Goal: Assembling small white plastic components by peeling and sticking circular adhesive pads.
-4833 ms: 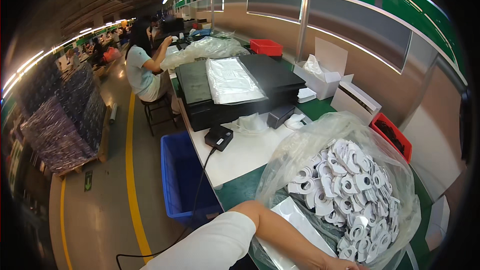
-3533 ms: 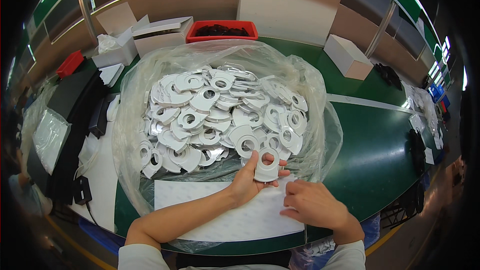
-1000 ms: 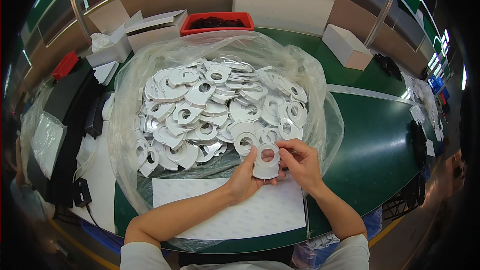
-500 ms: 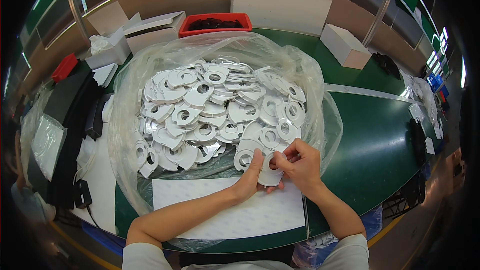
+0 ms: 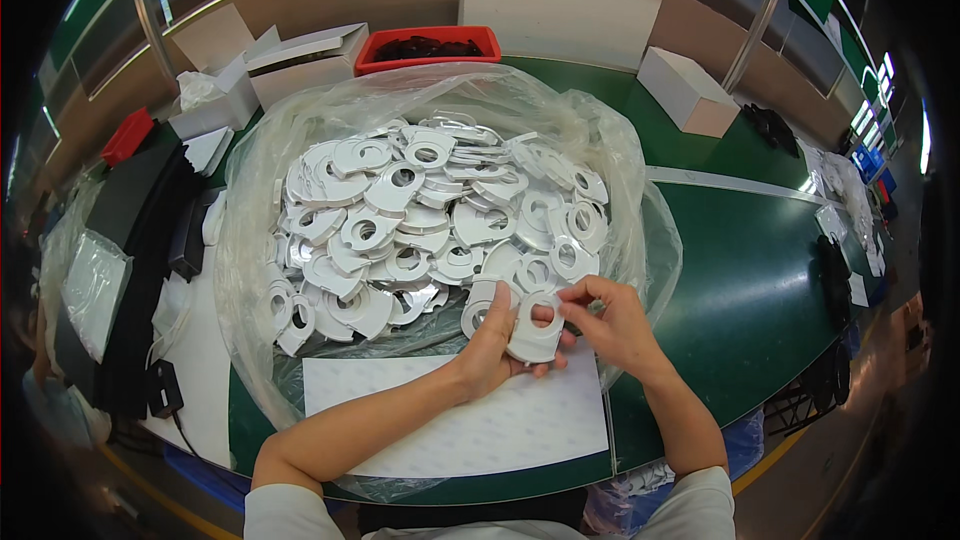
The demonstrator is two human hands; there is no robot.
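I hold one white ring-shaped part (image 5: pixel 535 332) in my left hand (image 5: pixel 490 350), thumb and fingers closed around its lower edge, above the near edge of the green table (image 5: pixel 760 290). My right hand (image 5: pixel 610 325) pinches its upper rim with narrow fingertips, as if picking at something on it. It sits just over the white sheet (image 5: pixel 480 420), beside the clear bag (image 5: pixel 250 240) heaped with like parts. I judge the next move needs a fine, steady fingertip pull.

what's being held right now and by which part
A white ring-shaped piece, held in both hands: the left hand grips its left edge, and the right hand pinches its upper right rim by the hole.
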